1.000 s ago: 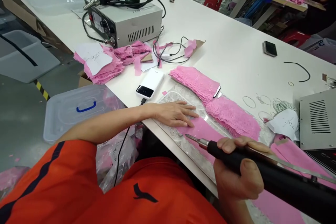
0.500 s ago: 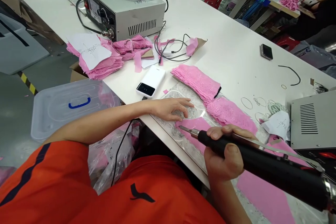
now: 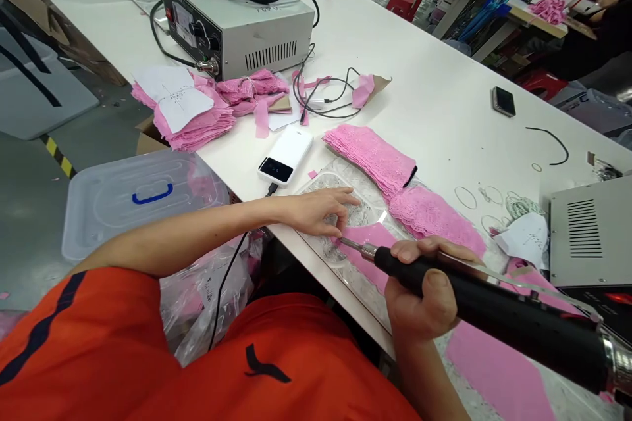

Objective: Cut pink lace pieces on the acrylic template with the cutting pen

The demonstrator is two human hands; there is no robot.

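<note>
My right hand is wrapped round a thick black handheld cutter with a slim metal tip. That tip touches or hovers just over a pink fabric piece lying on a clear patterned template. At the fabric's left end, right by the tip, my left hand brings its thumb and a bent finger together on the edge; the index finger points outward over the template. The exact pinch is small and partly hidden. Beyond the template lie two stacks of pink lace fabric. Another flat pink piece lies beneath my right forearm's side.
A white power bank with a cable stands left of the template. Behind are a grey control box, tied pink bundles and looped cables. Another grey box stands right, near rubber bands. A lidded plastic bin is below.
My left thumb and bent finger have moved down and closed together beside the cutter's tip. My right hand and the cutter are nearly still. The view has shifted slightly.
</note>
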